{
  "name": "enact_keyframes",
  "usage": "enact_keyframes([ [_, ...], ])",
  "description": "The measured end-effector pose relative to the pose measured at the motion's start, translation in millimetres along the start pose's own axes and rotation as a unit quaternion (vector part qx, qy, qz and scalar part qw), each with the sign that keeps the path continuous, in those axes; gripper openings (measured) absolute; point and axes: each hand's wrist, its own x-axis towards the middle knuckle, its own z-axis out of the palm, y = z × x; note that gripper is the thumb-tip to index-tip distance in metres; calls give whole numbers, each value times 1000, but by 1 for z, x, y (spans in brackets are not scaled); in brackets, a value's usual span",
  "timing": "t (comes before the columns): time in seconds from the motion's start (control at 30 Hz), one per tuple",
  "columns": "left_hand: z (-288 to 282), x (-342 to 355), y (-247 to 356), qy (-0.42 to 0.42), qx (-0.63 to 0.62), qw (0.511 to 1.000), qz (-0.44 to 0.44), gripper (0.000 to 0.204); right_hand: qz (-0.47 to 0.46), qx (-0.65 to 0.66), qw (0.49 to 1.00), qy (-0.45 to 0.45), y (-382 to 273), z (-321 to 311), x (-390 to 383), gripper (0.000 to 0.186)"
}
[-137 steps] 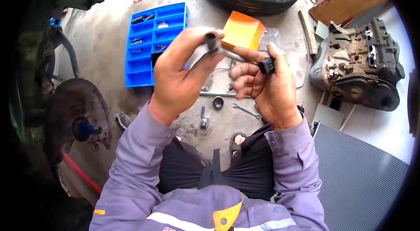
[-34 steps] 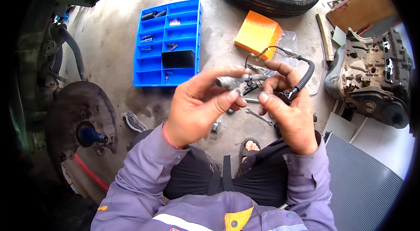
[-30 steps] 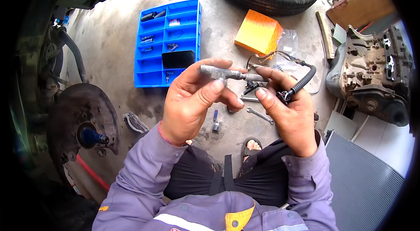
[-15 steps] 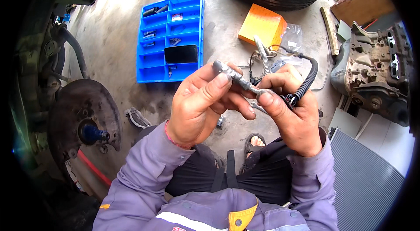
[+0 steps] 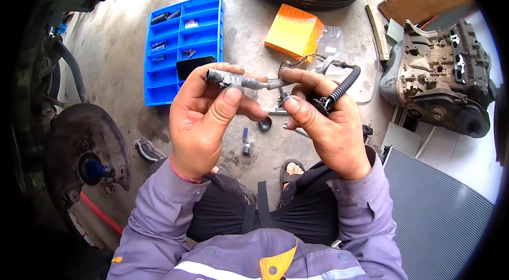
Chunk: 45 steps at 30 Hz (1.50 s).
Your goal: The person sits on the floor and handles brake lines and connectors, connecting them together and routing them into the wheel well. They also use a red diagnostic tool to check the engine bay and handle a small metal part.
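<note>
Left hand [image 5: 197,127] half-open, thumb and fingers pinching a scuffed grey connector [image 5: 229,79], raised in front of the body; ribbed sleeve [image 5: 275,84] at its right. Right hand [image 5: 335,134] half-curled around a black plug [image 5: 322,104] with ribbed conduit [image 5: 345,88]. Around: blue tray [image 5: 161,78], orange box [image 5: 292,31], engine block [image 5: 437,73]. Fingers partly cover both pieces. Connector's long axis runs nearly sideways, blunt end left; plug's facing unclear.
</note>
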Motion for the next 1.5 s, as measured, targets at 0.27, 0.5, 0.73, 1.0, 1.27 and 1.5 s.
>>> enact_keyframes([
  [0.27,-16,25,-11,144,50,987,57,25,-92,-134,965,208,-14,-21,-2,31],
  [0.5,-43,62,-33,199,56,976,67,22,-195,-154,934,258,-9,-55,-12,20],
  [0.73,-24,50,-24,96,-41,992,67,28,-29,-105,959,262,-9,-61,-11,29],
  [1.0,-4,24,-19,-211,216,952,-52,29,98,-152,952,247,0,-86,-11,33],
  [1.27,35,-43,-99,-424,367,824,-82,22,-68,-468,875,103,-19,-37,-17,16],
  [1.5,69,-82,-150,-405,259,875,-54,46,-376,-487,788,-1,-35,-25,-21,28],
])
